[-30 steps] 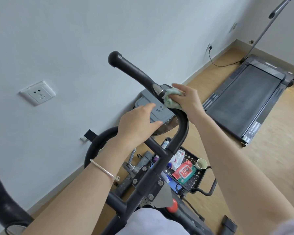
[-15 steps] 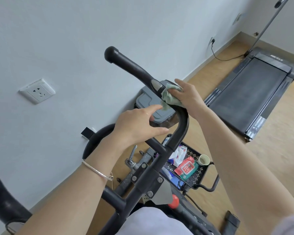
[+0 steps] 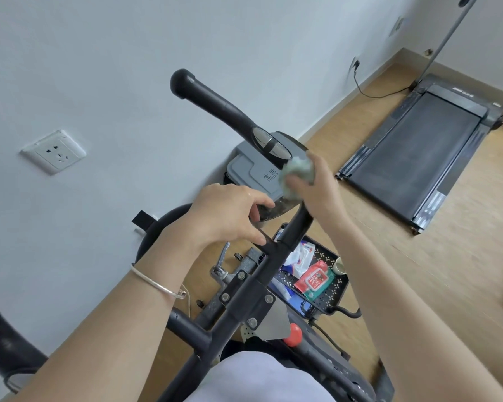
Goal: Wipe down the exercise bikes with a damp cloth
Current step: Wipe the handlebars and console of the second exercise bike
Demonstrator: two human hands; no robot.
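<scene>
The exercise bike's black handlebar (image 3: 215, 107) rises to the upper left, with a silver pulse sensor (image 3: 270, 143) midway along it. My right hand (image 3: 317, 187) holds a wadded pale green cloth (image 3: 298, 174) against the bar just below that sensor, fingers curled round cloth and bar. My left hand (image 3: 230, 214) sits a little lower and to the left, its fingers and thumb curled round the cross bar beside the stem (image 3: 273, 256). A silver bracelet circles my left wrist. The grey console (image 3: 253, 175) lies behind both hands.
A white wall with a socket (image 3: 54, 152) runs along the left. A black mesh tray (image 3: 328, 288) on the floor holds wipe packets and a small cup. A folded treadmill (image 3: 418, 158) lies at the right on the wooden floor, with a cable to the wall.
My right hand has slid the cloth down the handlebar, uncovering the silver sensor. My left hand has moved off the console down onto the cross bar.
</scene>
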